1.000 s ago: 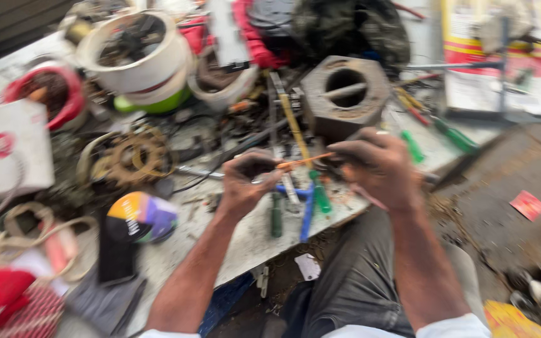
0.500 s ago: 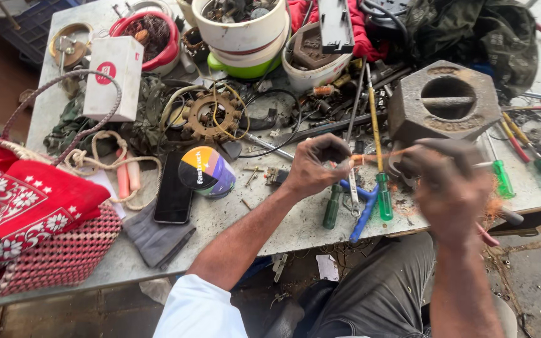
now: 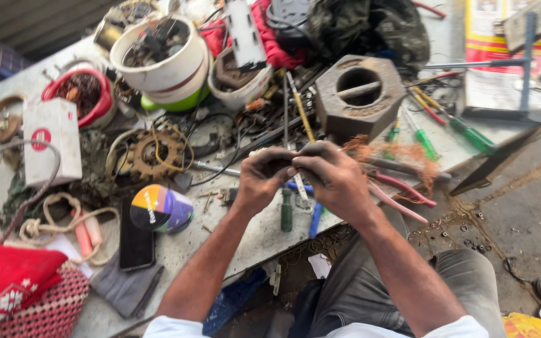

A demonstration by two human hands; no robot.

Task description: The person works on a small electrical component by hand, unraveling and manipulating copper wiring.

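Red woven basket point(image 3: 14, 294) sits at your far left, then the white box point(image 3: 51, 141), the rusty sprocket point(image 3: 154, 156) and the multicoloured tin point(image 3: 158, 208). At the bench's middle, your left hand point(image 3: 261, 181) and right hand point(image 3: 333, 178) meet, fingers curled around something small and dark; it is mostly hidden, so I cannot tell what it is. Judging by the pinch, it is light and stiff, so hold it by both ends and keep your fingertips close. Further right stand the hexagonal metal block point(image 3: 358, 94), copper wire point(image 3: 402, 156) and green-handled screwdrivers point(image 3: 471, 134).
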